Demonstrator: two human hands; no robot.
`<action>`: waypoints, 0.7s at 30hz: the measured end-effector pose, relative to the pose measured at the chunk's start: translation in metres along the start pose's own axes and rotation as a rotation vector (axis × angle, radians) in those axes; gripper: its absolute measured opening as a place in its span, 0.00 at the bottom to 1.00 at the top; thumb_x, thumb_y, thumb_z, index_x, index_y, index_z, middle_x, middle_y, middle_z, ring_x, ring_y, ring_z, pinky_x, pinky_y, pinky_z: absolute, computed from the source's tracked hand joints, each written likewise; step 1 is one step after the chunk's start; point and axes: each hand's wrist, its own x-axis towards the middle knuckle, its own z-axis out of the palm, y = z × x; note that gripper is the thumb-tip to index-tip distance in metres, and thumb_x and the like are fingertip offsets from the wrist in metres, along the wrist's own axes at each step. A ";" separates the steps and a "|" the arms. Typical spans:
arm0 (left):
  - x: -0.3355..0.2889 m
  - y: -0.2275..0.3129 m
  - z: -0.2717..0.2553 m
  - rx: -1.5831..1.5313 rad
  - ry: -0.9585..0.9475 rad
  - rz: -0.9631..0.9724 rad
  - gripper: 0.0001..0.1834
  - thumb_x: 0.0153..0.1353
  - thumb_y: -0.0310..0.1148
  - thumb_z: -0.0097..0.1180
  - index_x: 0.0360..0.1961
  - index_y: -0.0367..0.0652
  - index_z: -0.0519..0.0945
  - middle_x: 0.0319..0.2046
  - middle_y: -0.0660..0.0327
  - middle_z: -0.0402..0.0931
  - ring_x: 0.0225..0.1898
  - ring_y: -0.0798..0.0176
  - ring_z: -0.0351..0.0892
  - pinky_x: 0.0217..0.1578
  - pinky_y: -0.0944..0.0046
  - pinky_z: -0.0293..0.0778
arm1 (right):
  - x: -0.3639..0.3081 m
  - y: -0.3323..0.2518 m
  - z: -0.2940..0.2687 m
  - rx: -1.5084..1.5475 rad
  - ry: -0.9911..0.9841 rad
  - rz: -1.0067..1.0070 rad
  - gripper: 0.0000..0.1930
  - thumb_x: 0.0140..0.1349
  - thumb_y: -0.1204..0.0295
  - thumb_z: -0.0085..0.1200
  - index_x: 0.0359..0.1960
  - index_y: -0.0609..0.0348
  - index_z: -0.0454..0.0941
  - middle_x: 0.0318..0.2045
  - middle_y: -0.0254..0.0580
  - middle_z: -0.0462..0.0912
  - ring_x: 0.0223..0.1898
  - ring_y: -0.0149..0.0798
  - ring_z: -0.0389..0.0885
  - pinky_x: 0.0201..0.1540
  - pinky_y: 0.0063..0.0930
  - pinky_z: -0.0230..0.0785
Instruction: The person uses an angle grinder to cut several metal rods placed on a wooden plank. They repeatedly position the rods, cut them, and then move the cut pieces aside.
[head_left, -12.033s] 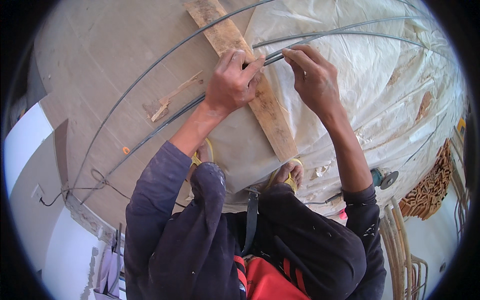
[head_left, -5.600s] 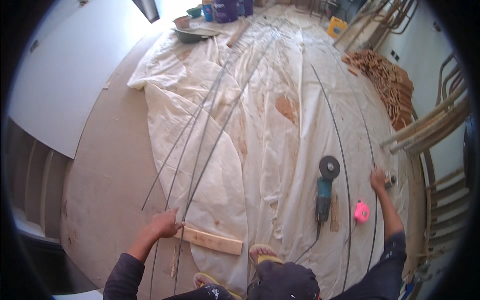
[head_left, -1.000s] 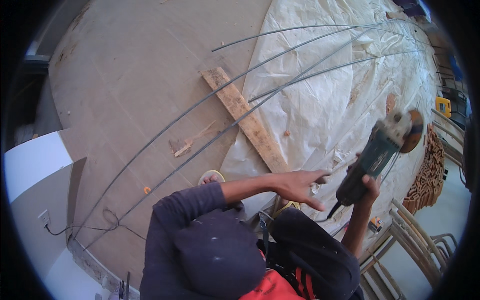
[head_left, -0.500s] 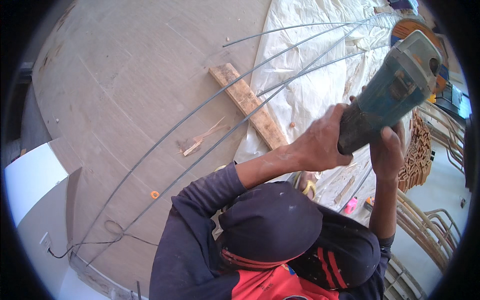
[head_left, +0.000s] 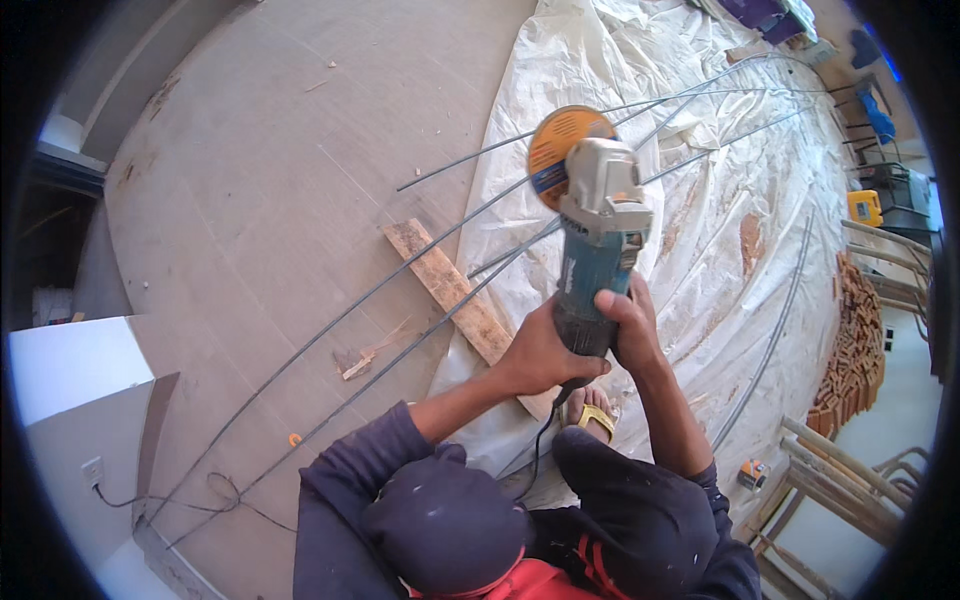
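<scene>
Both my hands are wrapped around a teal angle grinder (head_left: 592, 265) with a grey metal head and a cutting disc (head_left: 562, 150), yellow with a dark part, at its far left. My left hand (head_left: 545, 355) grips the dark rear end of the body. My right hand (head_left: 632, 325) holds the right side, its thumb lying on the casing. In the picture the disc overlaps the long steel rods (head_left: 370, 305); whether it touches any I cannot tell. Below the grinder, the rods cross a wooden plank (head_left: 450, 290). A black power cord (head_left: 540, 450) hangs from the tool.
A white plastic sheet (head_left: 700, 200) covers the floor at the right. My sandalled foot (head_left: 597, 410) is near the plank's end. Wood splinters (head_left: 362, 362) and an orange ring (head_left: 295, 440) lie at left. Stacked brown pieces (head_left: 850, 340) and poles (head_left: 840, 465) stand at right; a wall socket (head_left: 93, 470) is lower left.
The grinder has come left and nearer from the upper right, and its disc now faces the rods. Both hands keep their grip on it. My view has shifted too.
</scene>
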 end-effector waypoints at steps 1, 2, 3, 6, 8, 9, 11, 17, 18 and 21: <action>0.003 -0.006 0.006 0.117 0.092 0.004 0.42 0.40 0.35 0.73 0.55 0.31 0.66 0.40 0.56 0.78 0.43 0.61 0.79 0.46 0.62 0.75 | 0.002 0.009 -0.007 0.144 0.002 0.053 0.29 0.62 0.54 0.52 0.55 0.67 0.67 0.46 0.47 0.79 0.47 0.40 0.79 0.53 0.34 0.70; 0.002 -0.012 0.011 0.239 0.174 -0.006 0.41 0.41 0.34 0.73 0.55 0.31 0.66 0.40 0.54 0.78 0.43 0.61 0.79 0.46 0.62 0.75 | -0.001 0.020 -0.012 0.300 0.015 0.113 0.29 0.66 0.52 0.49 0.57 0.66 0.66 0.47 0.47 0.78 0.49 0.40 0.78 0.55 0.34 0.69; 0.000 -0.012 0.013 0.365 0.256 -0.008 0.40 0.41 0.34 0.73 0.54 0.31 0.66 0.40 0.53 0.78 0.43 0.61 0.79 0.46 0.62 0.75 | -0.002 0.031 -0.013 0.398 0.023 0.137 0.30 0.68 0.50 0.43 0.58 0.66 0.66 0.48 0.48 0.78 0.50 0.40 0.78 0.56 0.35 0.69; -0.004 -0.014 0.026 0.543 0.324 -0.103 0.43 0.39 0.38 0.72 0.53 0.27 0.64 0.44 0.40 0.75 0.48 0.44 0.77 0.50 0.55 0.73 | -0.004 0.052 -0.012 0.589 0.020 0.157 0.34 0.71 0.44 0.28 0.59 0.65 0.65 0.50 0.50 0.77 0.52 0.44 0.77 0.58 0.40 0.69; -0.009 -0.010 0.033 0.692 0.336 -0.151 0.46 0.38 0.41 0.73 0.53 0.24 0.62 0.46 0.36 0.74 0.49 0.38 0.77 0.51 0.53 0.72 | -0.007 0.058 -0.013 0.738 -0.036 0.133 0.35 0.71 0.42 0.26 0.58 0.64 0.67 0.50 0.53 0.78 0.51 0.48 0.78 0.57 0.43 0.70; -0.010 -0.001 0.037 0.738 0.308 -0.219 0.48 0.37 0.42 0.73 0.53 0.23 0.61 0.46 0.35 0.73 0.49 0.38 0.76 0.52 0.53 0.72 | -0.010 0.060 -0.019 0.802 -0.060 0.129 0.36 0.70 0.41 0.25 0.58 0.63 0.67 0.50 0.54 0.78 0.51 0.50 0.79 0.57 0.44 0.70; -0.007 0.014 0.048 0.744 0.273 -0.340 0.50 0.36 0.44 0.74 0.52 0.21 0.61 0.46 0.35 0.72 0.50 0.41 0.76 0.52 0.54 0.71 | -0.015 0.063 -0.030 0.926 -0.116 0.107 0.35 0.71 0.43 0.27 0.58 0.64 0.66 0.50 0.54 0.77 0.51 0.51 0.78 0.57 0.46 0.70; 0.020 -0.011 0.072 0.291 0.158 -0.505 0.31 0.38 0.34 0.71 0.45 0.30 0.75 0.37 0.55 0.79 0.39 0.63 0.78 0.43 0.65 0.74 | -0.025 0.074 -0.073 0.929 -0.089 0.145 0.35 0.71 0.43 0.27 0.59 0.64 0.65 0.49 0.55 0.78 0.49 0.53 0.79 0.55 0.47 0.70; 0.018 -0.018 0.080 0.249 0.186 -0.410 0.28 0.38 0.31 0.69 0.43 0.31 0.76 0.35 0.57 0.79 0.37 0.65 0.78 0.41 0.66 0.74 | -0.029 0.075 -0.076 0.944 -0.067 0.166 0.35 0.71 0.43 0.27 0.60 0.64 0.65 0.49 0.55 0.78 0.48 0.53 0.79 0.54 0.47 0.71; 0.014 -0.043 0.107 0.148 0.261 -0.365 0.31 0.38 0.30 0.66 0.46 0.29 0.74 0.37 0.55 0.79 0.40 0.62 0.78 0.45 0.65 0.73 | -0.038 0.083 -0.097 0.947 -0.084 0.166 0.36 0.70 0.42 0.27 0.60 0.65 0.64 0.47 0.56 0.78 0.47 0.53 0.79 0.53 0.47 0.71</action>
